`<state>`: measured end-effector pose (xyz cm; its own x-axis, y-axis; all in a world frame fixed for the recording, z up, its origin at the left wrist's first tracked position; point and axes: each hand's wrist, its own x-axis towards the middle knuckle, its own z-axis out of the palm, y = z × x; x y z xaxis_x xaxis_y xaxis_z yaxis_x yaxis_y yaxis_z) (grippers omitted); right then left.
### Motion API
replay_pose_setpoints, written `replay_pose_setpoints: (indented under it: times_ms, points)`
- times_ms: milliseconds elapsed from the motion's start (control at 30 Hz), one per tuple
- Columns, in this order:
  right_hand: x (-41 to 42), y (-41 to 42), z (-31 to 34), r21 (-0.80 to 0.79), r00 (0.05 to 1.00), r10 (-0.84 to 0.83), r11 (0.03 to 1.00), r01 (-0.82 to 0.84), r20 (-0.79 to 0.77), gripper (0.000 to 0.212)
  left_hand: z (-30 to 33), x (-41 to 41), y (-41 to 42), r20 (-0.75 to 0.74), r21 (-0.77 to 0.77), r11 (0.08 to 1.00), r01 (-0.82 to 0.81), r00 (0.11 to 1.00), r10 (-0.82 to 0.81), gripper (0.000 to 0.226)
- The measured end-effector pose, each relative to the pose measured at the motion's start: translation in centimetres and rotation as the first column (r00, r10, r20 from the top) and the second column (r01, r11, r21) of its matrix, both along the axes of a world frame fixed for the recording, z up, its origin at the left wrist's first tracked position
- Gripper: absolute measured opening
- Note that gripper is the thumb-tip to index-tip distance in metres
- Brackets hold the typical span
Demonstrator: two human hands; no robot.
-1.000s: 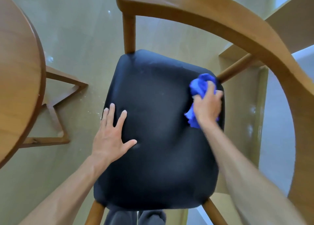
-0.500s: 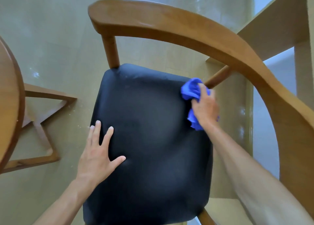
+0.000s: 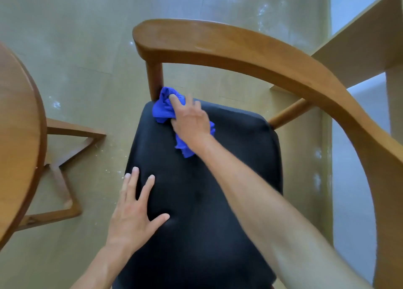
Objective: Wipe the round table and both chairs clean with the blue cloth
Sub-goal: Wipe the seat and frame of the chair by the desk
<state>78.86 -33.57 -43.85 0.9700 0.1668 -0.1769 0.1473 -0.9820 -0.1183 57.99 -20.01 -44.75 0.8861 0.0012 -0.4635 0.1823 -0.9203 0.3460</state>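
— Your right hand (image 3: 190,119) has swept the crumpled blue cloth (image 3: 164,108) from the black padded chair seat's (image 3: 202,212) right edge to its far-left corner.

— And your left hand (image 3: 133,214)?

— Flat, fingers spread, on the seat. Round wooden table (image 3: 19,136) is cut off.

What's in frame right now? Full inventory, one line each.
chair seat: 1, black padded, centre of view
chair frame: 1, brown wood, curved rail arcing over the seat from top centre to right
blue cloth: 1, bunched, on the seat's far left corner against the rail post
round table: 1, brown wood, left edge, partly cut off
table base: 1, brown wood, on floor at left
floor: beige, speckled
pale wood furniture: 1, top right
left hand: flat on seat's left side
right hand: grips the cloth
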Motion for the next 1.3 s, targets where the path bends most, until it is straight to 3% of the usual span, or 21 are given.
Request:
replay_pose_setpoints:
  times_ms: [33,133,267,400,467,533,600,700,800,933,967,1033,1067,1100,1200,1300]
  points:
    - [0.3,-3.1,-0.1,-0.025,1.000,0.023,0.999,-0.023,0.004,0.046,-0.1,-0.1,0.0,-0.005,0.004,1.000,0.002,1.000,-0.002,0.103]
    - [-0.1,-12.5,-0.3,0.027,0.986,-0.167,0.986,0.166,0.024,0.051,-0.1,0.0,-0.1,-0.002,0.005,1.000,-0.022,1.000,0.022,0.102]
    - [-8.3,-22.9,0.2,0.155,0.960,-0.272,0.948,0.279,-0.067,0.053,0.3,0.3,-0.3,-0.027,-0.006,0.999,-0.041,0.999,0.041,0.103]
    - [-16.8,-24.9,0.5,0.270,0.788,-0.567,0.740,0.616,-0.242,0.047,0.2,0.4,-0.5,-0.051,-0.020,0.998,-0.062,0.997,0.060,0.104]
    - [-20.8,-23.7,0.9,0.229,0.769,-0.554,0.742,0.630,-0.321,0.053,0.3,0.5,-0.5,-0.068,-0.027,0.997,-0.068,0.995,0.066,0.104]
    - [-25.1,-22.1,1.9,0.168,0.813,-0.422,0.839,0.518,-0.401,0.057,0.4,0.5,-0.6,-0.085,-0.028,0.997,-0.068,0.994,0.065,0.104]
    - [-29.2,-20.4,2.7,0.148,0.828,-0.178,0.943,0.297,-0.531,0.055,0.6,0.5,-0.5,-0.095,-0.030,0.997,-0.066,0.993,0.063,0.104]
    - [-31.3,-17.5,4.1,0.140,0.714,0.221,0.975,-0.171,-0.665,0.056,0.7,0.7,-0.5,-0.101,-0.033,0.997,-0.065,0.993,0.061,0.103]
    - [-30.4,-14.5,4.6,0.095,0.670,0.488,0.841,-0.532,-0.560,0.055,0.7,0.6,-0.2,-0.105,-0.067,0.996,-0.067,0.993,0.060,0.100]
    - [-31.8,-11.7,3.8,0.069,0.576,0.675,0.674,-0.735,-0.461,0.050,0.9,0.7,1.1,-0.094,-0.181,0.976,-0.120,0.990,0.105,0.064]
    - [-32.1,-12.1,3.7,0.089,0.515,0.737,0.606,-0.791,-0.439,0.049,0.9,1.0,1.4,-0.098,-0.201,0.972,-0.121,0.990,0.103,0.057]
    - [-32.2,-14.8,3.7,0.153,0.295,0.878,0.373,-0.915,-0.376,0.044,1.2,1.5,2.0,-0.120,-0.230,0.966,-0.122,0.988,0.096,0.050]
    - [-31.9,-16.9,4.0,0.162,0.195,0.896,0.278,-0.947,-0.399,0.042,1.4,1.7,2.1,-0.130,-0.244,0.962,-0.122,0.987,0.093,0.049]
    - [-31.2,-18.8,4.6,0.154,0.150,0.879,0.242,-0.958,-0.453,0.042,1.5,1.9,2.1,-0.134,-0.256,0.958,-0.126,0.987,0.094,0.048]
    - [-28.1,-23.5,5.0,0.042,0.326,0.702,0.451,-0.891,-0.633,0.048,1.8,1.9,2.0,-0.125,-0.268,0.951,-0.156,0.984,0.126,0.049]
    - [-25.1,-25.8,4.5,-0.023,0.383,0.608,0.514,-0.858,-0.696,0.048,1.9,2.1,1.8,-0.114,-0.281,0.944,-0.175,0.982,0.148,0.049]
